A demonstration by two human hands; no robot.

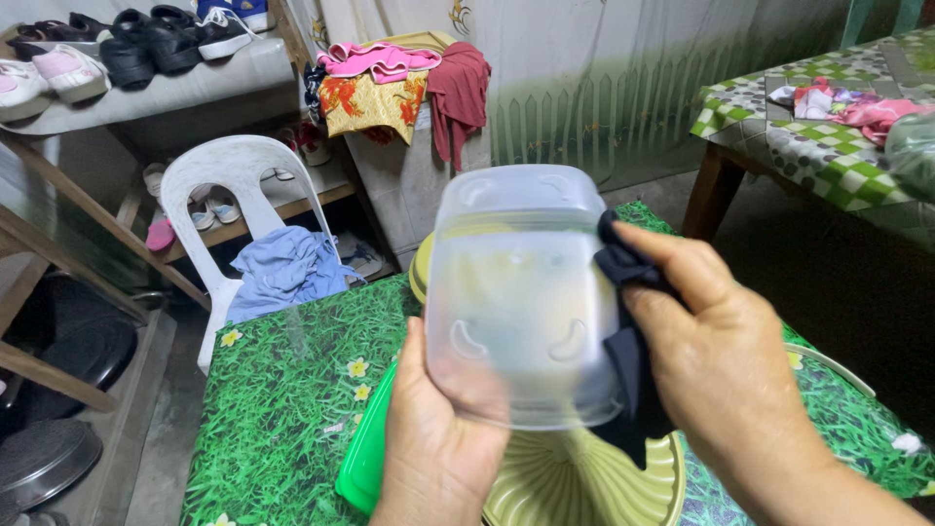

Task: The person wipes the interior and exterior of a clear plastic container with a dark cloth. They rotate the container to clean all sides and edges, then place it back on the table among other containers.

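clear plastic container (521, 292): held up over table, bottom toward camera. left hand (438, 438) clasped under lower edge; right hand (721, 360) closed on dark cloth (633, 331) pressed to side. below: yellow-green ribbed plate (575, 482), green lid (365, 453), grass-print tablecloth (282, 399). beyond: white plastic chair (229, 175), shoe shelf (146, 78).

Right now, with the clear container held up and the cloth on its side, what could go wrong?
1. The left hand grips only the lower edge of the clear plastic container; pressure from the dark cloth in the right hand might tip it loose.
2. If dropped, it would likely hit the yellow-green dish below.
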